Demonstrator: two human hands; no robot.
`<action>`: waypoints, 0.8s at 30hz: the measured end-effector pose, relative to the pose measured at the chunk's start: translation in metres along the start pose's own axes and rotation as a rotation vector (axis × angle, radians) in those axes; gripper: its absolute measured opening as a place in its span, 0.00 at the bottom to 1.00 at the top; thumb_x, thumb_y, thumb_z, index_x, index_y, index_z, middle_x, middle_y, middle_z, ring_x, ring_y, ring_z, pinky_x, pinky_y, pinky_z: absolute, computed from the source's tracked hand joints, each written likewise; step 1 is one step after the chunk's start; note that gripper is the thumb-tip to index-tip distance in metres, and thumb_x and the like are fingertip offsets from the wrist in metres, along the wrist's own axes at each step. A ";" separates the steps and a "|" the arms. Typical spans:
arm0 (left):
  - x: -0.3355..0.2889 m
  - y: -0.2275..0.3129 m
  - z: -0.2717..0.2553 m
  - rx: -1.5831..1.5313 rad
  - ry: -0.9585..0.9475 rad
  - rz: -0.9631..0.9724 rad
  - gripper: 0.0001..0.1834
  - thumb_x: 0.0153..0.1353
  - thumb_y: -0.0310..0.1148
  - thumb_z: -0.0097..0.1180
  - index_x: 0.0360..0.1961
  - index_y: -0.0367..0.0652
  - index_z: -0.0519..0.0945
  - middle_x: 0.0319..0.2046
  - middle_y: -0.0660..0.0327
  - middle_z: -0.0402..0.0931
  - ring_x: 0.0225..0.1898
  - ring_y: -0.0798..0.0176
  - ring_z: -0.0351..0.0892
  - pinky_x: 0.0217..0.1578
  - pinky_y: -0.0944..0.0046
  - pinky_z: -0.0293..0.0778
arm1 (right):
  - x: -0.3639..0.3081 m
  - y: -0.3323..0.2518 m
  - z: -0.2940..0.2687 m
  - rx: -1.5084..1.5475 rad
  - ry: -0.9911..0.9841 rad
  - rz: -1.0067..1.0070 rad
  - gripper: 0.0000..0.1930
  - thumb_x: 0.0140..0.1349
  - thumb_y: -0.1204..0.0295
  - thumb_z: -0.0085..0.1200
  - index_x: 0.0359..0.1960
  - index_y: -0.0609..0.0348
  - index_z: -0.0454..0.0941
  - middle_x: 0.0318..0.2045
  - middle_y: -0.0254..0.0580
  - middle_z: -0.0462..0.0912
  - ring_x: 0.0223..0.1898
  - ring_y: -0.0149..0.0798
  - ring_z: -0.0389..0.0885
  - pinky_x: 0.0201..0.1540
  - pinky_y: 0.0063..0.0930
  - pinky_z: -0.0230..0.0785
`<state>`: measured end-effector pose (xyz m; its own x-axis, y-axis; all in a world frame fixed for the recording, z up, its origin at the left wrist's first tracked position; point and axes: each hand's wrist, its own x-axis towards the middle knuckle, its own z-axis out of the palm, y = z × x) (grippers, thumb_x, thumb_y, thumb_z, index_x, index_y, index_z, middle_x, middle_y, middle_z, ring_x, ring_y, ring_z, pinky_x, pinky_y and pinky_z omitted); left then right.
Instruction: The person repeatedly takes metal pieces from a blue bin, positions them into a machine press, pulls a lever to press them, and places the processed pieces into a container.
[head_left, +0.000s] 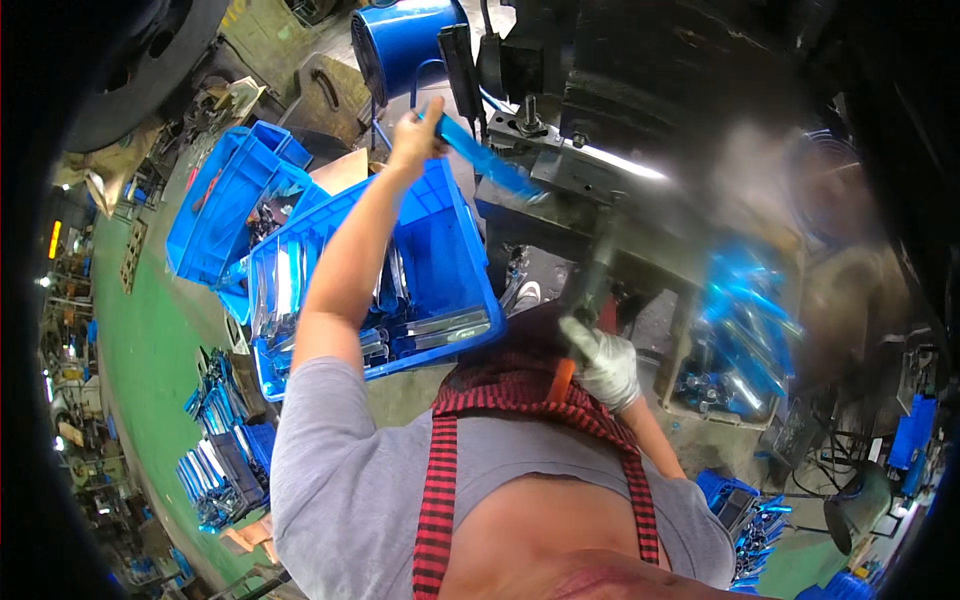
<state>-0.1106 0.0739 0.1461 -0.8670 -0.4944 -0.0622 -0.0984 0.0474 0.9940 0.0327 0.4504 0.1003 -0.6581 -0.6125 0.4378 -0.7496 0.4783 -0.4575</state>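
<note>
Currently, left grip round blue strip near bench edge, right grip holding orange-handled tool, room between.

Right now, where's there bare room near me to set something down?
On the green floor, left of the stacked blue-wrapped strips. Also along the right inside of the large blue crate, bordered by metal strips. Crowded: that crate's left side and near edge, and the container on your right, heaped with blue-wrapped pieces.

Shirt: grey, sleeves short, neckline curved
Apron: red-and-black striped
Straps: two, same stripes running crosswise
Left hand: bare
Right hand: white glove, wrinkled, reaching the wrist
</note>
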 end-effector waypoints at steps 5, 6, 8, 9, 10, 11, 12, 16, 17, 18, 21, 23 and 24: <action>0.005 -0.061 0.102 -0.401 0.051 -0.366 0.28 0.50 0.47 0.53 0.40 0.32 0.64 0.30 0.49 0.71 0.25 0.49 0.76 0.29 0.53 0.76 | -0.009 -0.004 -0.001 -0.109 -0.036 -0.206 0.21 0.36 0.69 0.56 0.37 0.47 0.71 0.16 0.32 0.66 0.15 0.34 0.67 0.16 0.28 0.58; 0.000 -0.071 0.119 -0.531 -0.131 -0.375 0.27 0.53 0.45 0.50 0.42 0.31 0.62 0.35 0.46 0.69 0.33 0.46 0.73 0.35 0.51 0.73 | -0.006 -0.006 0.000 -0.105 -0.012 -0.206 0.19 0.35 0.68 0.56 0.34 0.46 0.70 0.15 0.31 0.64 0.16 0.33 0.67 0.16 0.27 0.57; -0.006 -0.074 0.154 -0.845 -0.359 -0.479 0.23 0.57 0.39 0.43 0.46 0.30 0.59 0.42 0.44 0.64 0.46 0.42 0.66 0.45 0.48 0.66 | 0.000 -0.008 -0.002 -0.075 -0.021 -0.214 0.18 0.35 0.67 0.57 0.33 0.45 0.71 0.15 0.31 0.64 0.15 0.33 0.66 0.16 0.27 0.57; -0.008 -0.070 0.171 -1.029 -0.401 -0.577 0.20 0.58 0.35 0.40 0.46 0.30 0.59 0.45 0.44 0.62 0.51 0.41 0.61 0.48 0.47 0.62 | 0.004 -0.008 -0.004 -0.040 -0.027 -0.225 0.17 0.36 0.66 0.57 0.32 0.45 0.71 0.14 0.30 0.63 0.14 0.33 0.66 0.16 0.27 0.56; -0.010 -0.067 0.181 -0.996 -0.438 -0.613 0.19 0.58 0.34 0.37 0.46 0.30 0.59 0.46 0.44 0.61 0.52 0.41 0.59 0.49 0.48 0.61 | 0.010 -0.008 -0.006 -0.036 -0.033 -0.228 0.17 0.36 0.66 0.57 0.32 0.45 0.71 0.14 0.30 0.63 0.14 0.33 0.66 0.16 0.27 0.56; -0.013 -0.064 0.184 -0.964 -0.469 -0.647 0.18 0.57 0.32 0.35 0.46 0.31 0.59 0.47 0.44 0.60 0.53 0.42 0.57 0.50 0.48 0.59 | 0.017 -0.009 -0.008 -0.081 -0.019 -0.237 0.15 0.37 0.64 0.58 0.31 0.45 0.71 0.13 0.30 0.62 0.13 0.33 0.65 0.16 0.27 0.56; -0.007 -0.074 0.179 -0.881 -0.494 -0.626 0.17 0.56 0.31 0.38 0.44 0.32 0.61 0.45 0.45 0.63 0.50 0.43 0.62 0.47 0.50 0.64 | 0.026 -0.011 -0.010 -0.117 -0.009 -0.256 0.14 0.38 0.63 0.58 0.29 0.44 0.72 0.11 0.29 0.61 0.12 0.33 0.64 0.15 0.27 0.56; -0.017 -0.064 0.139 -0.312 -0.618 -0.370 0.18 0.53 0.35 0.48 0.45 0.40 0.65 0.39 0.53 0.69 0.37 0.52 0.75 0.34 0.59 0.71 | 0.071 0.009 0.009 0.033 0.202 0.287 0.16 0.40 0.64 0.56 0.34 0.52 0.73 0.19 0.43 0.76 0.19 0.43 0.75 0.23 0.32 0.69; -0.019 -0.054 0.126 -0.049 -0.530 -0.220 0.19 0.51 0.39 0.52 0.42 0.41 0.70 0.32 0.57 0.74 0.29 0.60 0.76 0.28 0.64 0.72 | 0.082 0.019 0.015 0.024 0.234 0.609 0.20 0.41 0.61 0.56 0.37 0.55 0.72 0.19 0.46 0.76 0.20 0.46 0.76 0.24 0.35 0.68; -0.018 -0.053 0.096 0.172 -0.453 -0.065 0.17 0.50 0.40 0.53 0.38 0.40 0.73 0.27 0.59 0.75 0.25 0.63 0.76 0.25 0.65 0.71 | 0.078 0.031 0.020 -0.044 0.245 0.606 0.23 0.42 0.59 0.56 0.40 0.56 0.71 0.20 0.47 0.76 0.22 0.47 0.76 0.25 0.36 0.69; -0.002 -0.051 -0.029 0.853 -0.223 0.144 0.18 0.45 0.45 0.55 0.20 0.38 0.79 0.12 0.60 0.72 0.15 0.69 0.73 0.18 0.68 0.69 | 0.078 0.037 0.028 -0.124 0.252 0.487 0.23 0.42 0.58 0.57 0.40 0.55 0.71 0.22 0.48 0.77 0.23 0.48 0.76 0.27 0.36 0.69; 0.000 -0.082 -0.103 1.207 -0.280 -0.162 0.18 0.43 0.46 0.54 0.15 0.40 0.77 0.13 0.60 0.74 0.17 0.64 0.76 0.24 0.63 0.72 | 0.078 0.038 0.032 -0.096 0.270 0.461 0.24 0.42 0.58 0.57 0.40 0.55 0.71 0.22 0.47 0.77 0.23 0.48 0.76 0.27 0.36 0.69; -0.005 -0.089 -0.107 1.346 -0.283 -0.209 0.17 0.41 0.46 0.55 0.16 0.41 0.78 0.16 0.60 0.75 0.20 0.62 0.77 0.25 0.63 0.73 | 0.079 0.040 0.032 -0.081 0.267 0.482 0.24 0.41 0.58 0.57 0.40 0.55 0.71 0.22 0.47 0.77 0.23 0.48 0.76 0.27 0.36 0.69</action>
<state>-0.0453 -0.0211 0.0677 -0.8305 -0.4129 -0.3740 -0.4862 0.8649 0.1246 -0.0470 0.4014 0.0919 -0.9151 -0.1366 0.3795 -0.3554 0.7180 -0.5985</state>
